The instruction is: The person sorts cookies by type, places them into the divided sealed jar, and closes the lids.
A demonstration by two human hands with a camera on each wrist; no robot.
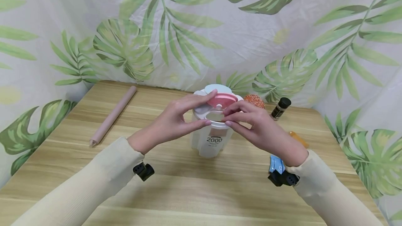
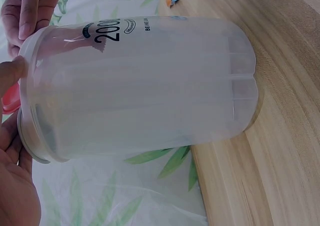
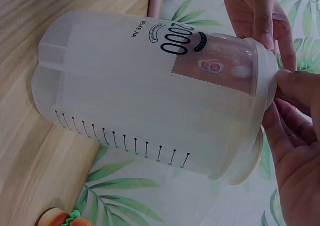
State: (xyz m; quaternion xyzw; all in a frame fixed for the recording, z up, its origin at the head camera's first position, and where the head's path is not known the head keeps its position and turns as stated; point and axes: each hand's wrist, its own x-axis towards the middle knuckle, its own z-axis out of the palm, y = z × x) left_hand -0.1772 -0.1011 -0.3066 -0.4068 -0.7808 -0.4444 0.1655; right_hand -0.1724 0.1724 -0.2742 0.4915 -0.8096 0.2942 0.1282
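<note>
"What lies nearest on the counter (image 1: pixel 176 198)?"

"A blue packet (image 1: pixel 277 163), to the right. Just beyond it the container (image 1: pixel 210 148) stands upright, with its red flap (image 1: pixel 225 97) lifted open."

"And the hands?"

"The left hand (image 1: pixel 171 119) grips the container's top, thumb at the rim. The right hand (image 1: pixel 260 124) pinches the rim; whether it also touches the pinkish packet (image 3: pixel 215 60) inside, I cannot tell."

"Farther away?"

"A black-capped bottle (image 1: pixel 280 108), then the leafy cloth (image 1: pixel 194 41)."
</note>
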